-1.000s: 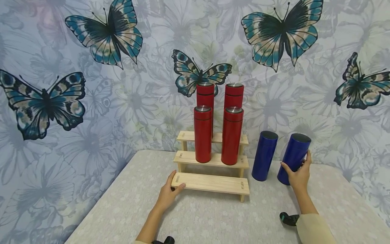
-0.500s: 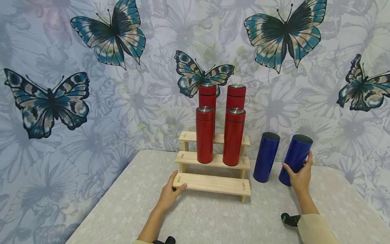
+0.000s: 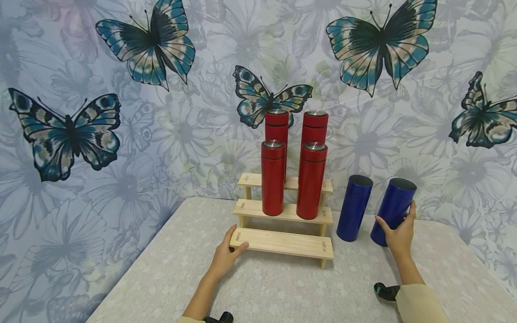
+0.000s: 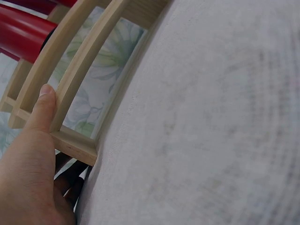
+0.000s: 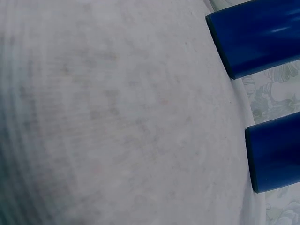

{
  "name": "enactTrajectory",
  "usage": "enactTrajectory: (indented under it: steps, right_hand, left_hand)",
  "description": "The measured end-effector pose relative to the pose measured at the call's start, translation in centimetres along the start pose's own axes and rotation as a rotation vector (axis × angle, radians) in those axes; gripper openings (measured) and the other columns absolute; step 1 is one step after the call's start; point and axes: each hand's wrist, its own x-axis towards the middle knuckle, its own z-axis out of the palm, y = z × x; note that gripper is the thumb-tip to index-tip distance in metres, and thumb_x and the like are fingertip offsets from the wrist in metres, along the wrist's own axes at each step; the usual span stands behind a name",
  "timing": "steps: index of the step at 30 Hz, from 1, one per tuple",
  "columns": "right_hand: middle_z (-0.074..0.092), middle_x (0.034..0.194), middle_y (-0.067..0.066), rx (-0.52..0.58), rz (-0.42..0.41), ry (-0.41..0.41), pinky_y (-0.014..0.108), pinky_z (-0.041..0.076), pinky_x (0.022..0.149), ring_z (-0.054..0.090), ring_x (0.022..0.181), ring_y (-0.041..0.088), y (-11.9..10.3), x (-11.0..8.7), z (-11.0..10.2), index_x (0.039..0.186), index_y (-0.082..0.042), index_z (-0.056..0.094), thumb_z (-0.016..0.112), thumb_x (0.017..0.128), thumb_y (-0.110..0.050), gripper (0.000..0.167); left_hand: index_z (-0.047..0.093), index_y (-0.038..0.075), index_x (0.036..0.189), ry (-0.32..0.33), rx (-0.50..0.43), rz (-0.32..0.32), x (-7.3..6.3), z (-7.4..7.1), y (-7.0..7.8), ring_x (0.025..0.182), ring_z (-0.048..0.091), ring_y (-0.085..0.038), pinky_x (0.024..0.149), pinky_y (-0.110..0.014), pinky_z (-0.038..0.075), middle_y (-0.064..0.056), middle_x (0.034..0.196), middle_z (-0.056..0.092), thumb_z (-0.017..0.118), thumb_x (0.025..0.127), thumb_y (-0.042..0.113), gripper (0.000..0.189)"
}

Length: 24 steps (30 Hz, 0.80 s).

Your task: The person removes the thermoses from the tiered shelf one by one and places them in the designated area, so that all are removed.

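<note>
A three-step wooden stand (image 3: 282, 242) is on the table. My left hand (image 3: 224, 255) grips the left end of its lowest step, thumb on top; the left wrist view shows that thumb (image 4: 43, 105) along the wood. Two red thermos flasks (image 3: 272, 181) with steel tops stand on the middle step, and two more red flasks (image 3: 315, 128) rise behind them on the top step. To the right, my right hand (image 3: 400, 235) holds a blue thermos flask (image 3: 389, 204) around its right side, its base at the table. Beside it on the left stands another blue flask (image 3: 354, 208).
The table (image 3: 274, 296) has a pale patterned cloth. Close behind the stand and flasks is a wall (image 3: 194, 148) covered with flowers and butterflies. Dark wrist devices (image 3: 386, 291) show at both wrists. No part of the hand appears in the right wrist view.
The head view has shifted slightly, so everything sits a little further right in it. Both hands keep their holds, and the flasks and stand stay in place.
</note>
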Motion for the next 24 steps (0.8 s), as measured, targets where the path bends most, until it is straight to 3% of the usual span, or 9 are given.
enactTrajectory:
  steps: [5,9,13,17,24]
  right_hand:
    - [0.033,0.138,0.026,0.005,0.075,-0.023,0.056,0.030,0.096,0.038,0.116,0.042,-0.3,-0.2,-0.4,0.149,-0.018,0.005,0.079,0.072,-0.007,0.108]
    - [0.033,0.138,0.022,0.033,0.094,0.008,0.048,0.028,0.103,0.036,0.124,0.038,-1.2,-0.2,-1.0,0.149,-0.018,0.003,0.078,0.074,-0.009,0.106]
    - [0.040,0.136,0.015,0.049,-0.028,0.120,0.030,0.029,0.104,0.039,0.124,0.025,-2.8,0.0,-1.8,0.145,-0.014,0.018,0.076,0.073,-0.005,0.093]
    - [0.047,0.127,0.018,0.085,-0.177,0.224,0.024,0.032,0.096,0.044,0.117,0.021,-5.7,0.3,-2.3,0.136,-0.008,0.032,0.073,0.073,0.002,0.076]
    - [0.054,0.113,0.025,0.193,-0.363,0.197,0.026,0.036,0.089,0.050,0.108,0.017,-14.0,0.1,-1.2,0.120,0.009,0.047,0.067,0.074,0.004,0.050]
  left_hand:
    - [0.022,0.013,0.146,-0.008,-0.001,0.002,0.0,0.2,-0.1,0.115,0.050,-0.032,0.091,-0.043,0.045,-0.021,0.136,0.043,0.064,0.085,0.042,0.080]
    - [0.022,0.016,0.146,-0.010,-0.014,0.006,0.1,0.1,-0.3,0.114,0.051,-0.034,0.091,-0.045,0.044,-0.022,0.136,0.042,0.064,0.086,0.040,0.078]
    - [0.022,0.018,0.146,-0.007,-0.006,0.002,0.2,0.0,-0.3,0.117,0.049,-0.034,0.093,-0.045,0.043,-0.021,0.137,0.041,0.064,0.086,0.042,0.077]
    - [0.022,0.018,0.146,-0.006,0.009,-0.004,0.2,0.0,-0.3,0.117,0.049,-0.033,0.092,-0.043,0.044,-0.020,0.138,0.041,0.064,0.085,0.043,0.078]
    - [0.022,0.016,0.146,0.000,0.012,-0.003,0.2,0.0,-0.3,0.117,0.049,-0.033,0.093,-0.045,0.043,-0.020,0.138,0.041,0.064,0.084,0.044,0.080]
